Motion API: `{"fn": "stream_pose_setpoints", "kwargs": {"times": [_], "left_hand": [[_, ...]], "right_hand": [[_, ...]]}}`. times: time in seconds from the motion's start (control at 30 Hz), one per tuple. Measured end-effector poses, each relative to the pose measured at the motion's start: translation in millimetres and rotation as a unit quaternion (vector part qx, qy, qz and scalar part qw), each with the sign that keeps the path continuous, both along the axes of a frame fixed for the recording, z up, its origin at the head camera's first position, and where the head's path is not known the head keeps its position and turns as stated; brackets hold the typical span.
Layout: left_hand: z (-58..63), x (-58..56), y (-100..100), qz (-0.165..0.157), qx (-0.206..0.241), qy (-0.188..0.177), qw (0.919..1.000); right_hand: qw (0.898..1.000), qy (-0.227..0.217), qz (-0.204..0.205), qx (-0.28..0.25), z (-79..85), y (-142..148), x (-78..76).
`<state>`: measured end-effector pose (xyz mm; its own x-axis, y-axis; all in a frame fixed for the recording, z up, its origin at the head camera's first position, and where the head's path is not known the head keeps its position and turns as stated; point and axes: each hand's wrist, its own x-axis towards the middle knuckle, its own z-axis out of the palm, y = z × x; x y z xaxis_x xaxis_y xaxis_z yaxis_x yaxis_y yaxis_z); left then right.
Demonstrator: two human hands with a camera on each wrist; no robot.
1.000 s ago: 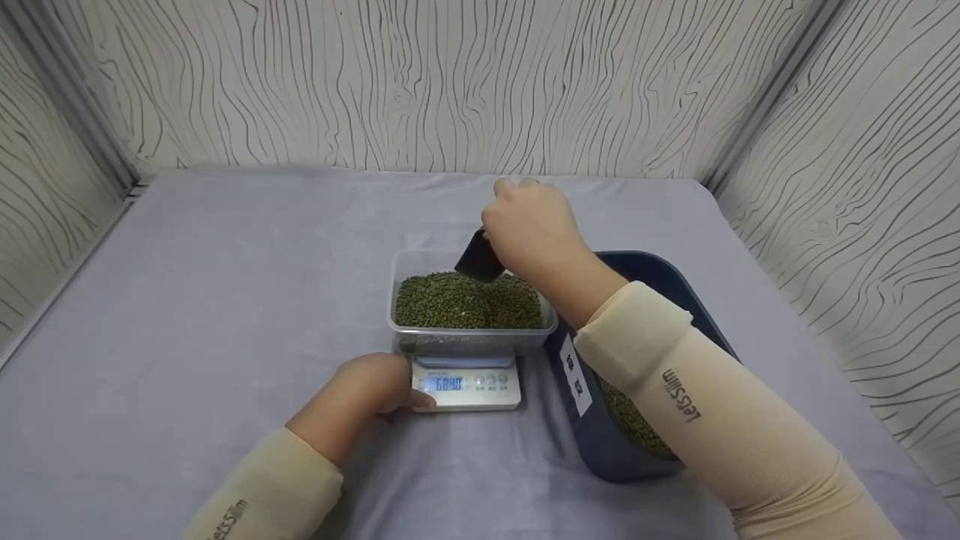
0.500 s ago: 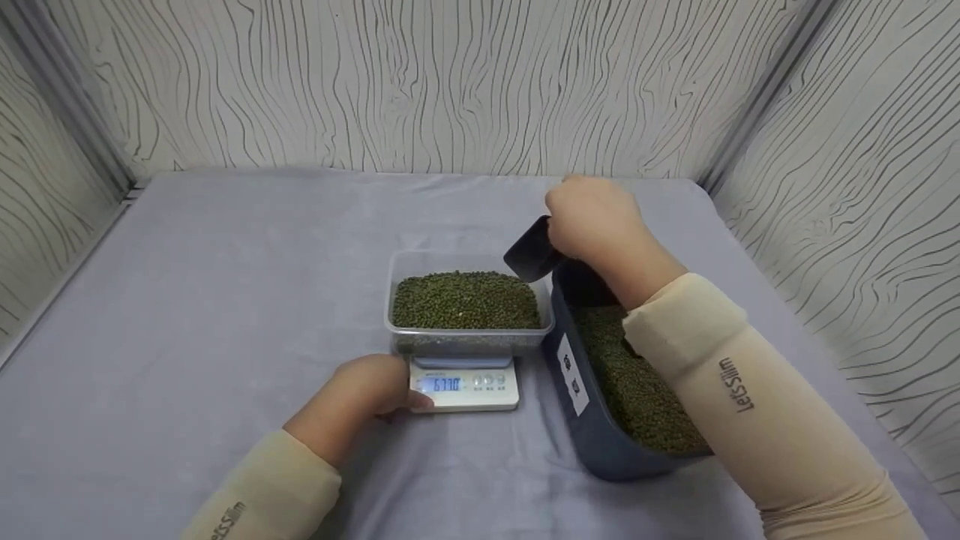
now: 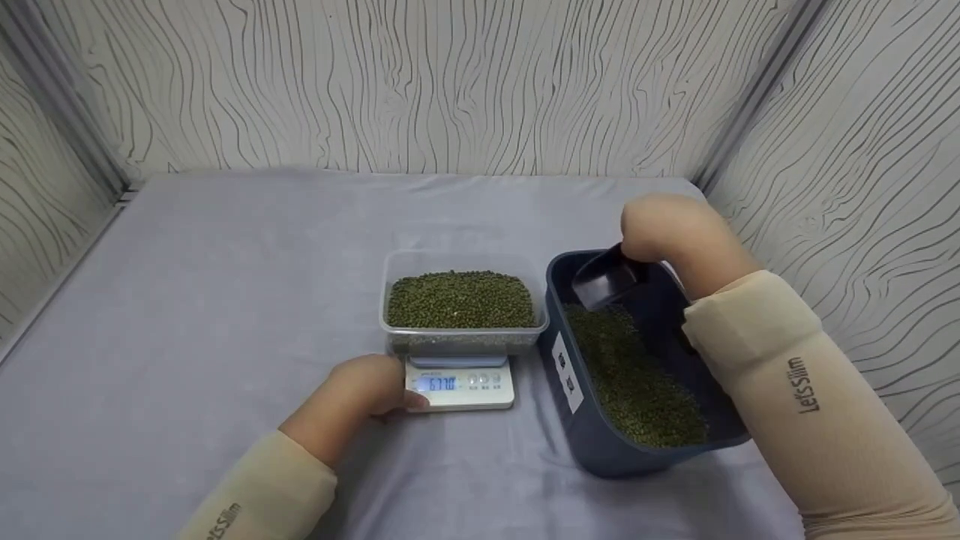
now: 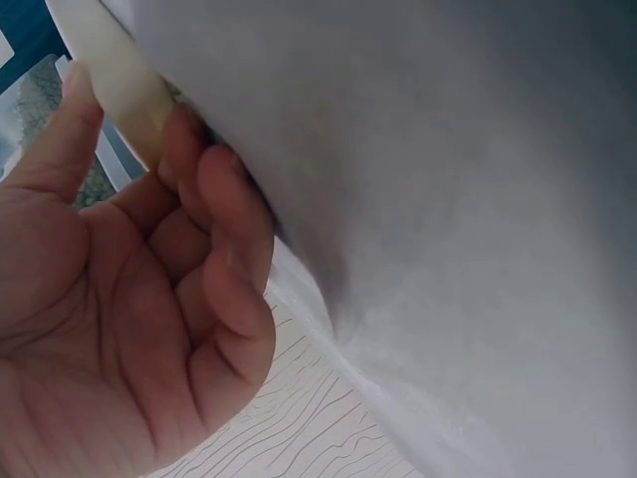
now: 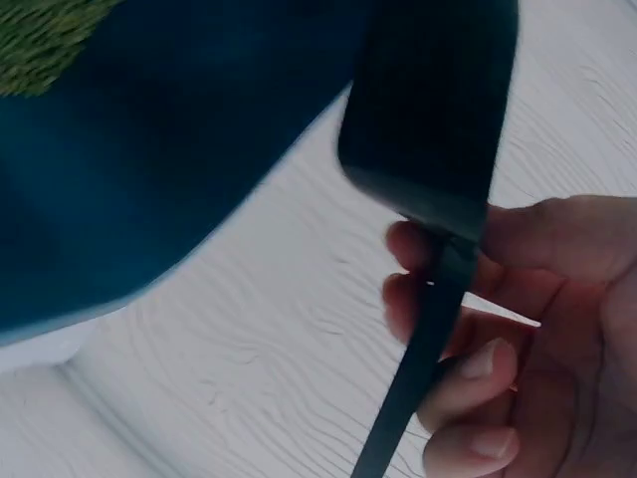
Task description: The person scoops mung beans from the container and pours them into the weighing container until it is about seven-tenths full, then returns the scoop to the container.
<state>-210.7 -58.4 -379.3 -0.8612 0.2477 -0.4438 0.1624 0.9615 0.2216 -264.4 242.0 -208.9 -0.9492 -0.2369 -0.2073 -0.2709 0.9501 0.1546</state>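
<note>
My right hand (image 3: pixel 664 225) grips the handle of a black scoop (image 3: pixel 606 280), fingers wrapped round it in the right wrist view. The scoop, with no beans visible in it, is over the far end of a dark blue bin (image 3: pixel 600 442) partly filled with green mung beans (image 3: pixel 637 390). A clear plastic container (image 3: pixel 465 341) of mung beans sits on a white kitchen scale (image 3: pixel 461 396), whose display reads about 677.0. At the scale's left front corner, my left hand (image 3: pixel 371 386) holds its edge, thumb on top and curled fingers below in the left wrist view.
Beside the container, the bin stands to its right with a white label (image 3: pixel 568 373) on its near side. A pale grey cloth (image 3: pixel 225 300) covers the table. Wood-patterned panels (image 3: pixel 390 90) enclose the back and sides.
My right hand and the scoop have moved right, from over the clear container to over the bin. The display has dropped from about 684.0 to 677.0. My left hand stays at the scale.
</note>
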Motion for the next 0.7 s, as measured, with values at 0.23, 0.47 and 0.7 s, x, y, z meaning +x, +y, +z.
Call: {"fn": "stream_pose_setpoints", "kwargs": {"times": [0.23, 0.47, 0.7], "left_hand": [[1.2, 0.0, -0.5, 0.005, 0.002, -0.005, 1.0000], [0.6, 0.7, -1.0, 0.000, 0.010, 0.002, 0.9999], [0.8, 0.9, -0.9, -0.002, 0.016, 0.010, 0.9998]], "right_hand": [[0.998, 0.001, -0.043, 0.038, -30.4, 5.3, 1.1], [0.984, -0.063, -0.143, 0.089, -64.5, -1.5, -5.9], [0.987, -0.057, -0.077, 0.132, -82.9, -3.3, -3.2]]}}
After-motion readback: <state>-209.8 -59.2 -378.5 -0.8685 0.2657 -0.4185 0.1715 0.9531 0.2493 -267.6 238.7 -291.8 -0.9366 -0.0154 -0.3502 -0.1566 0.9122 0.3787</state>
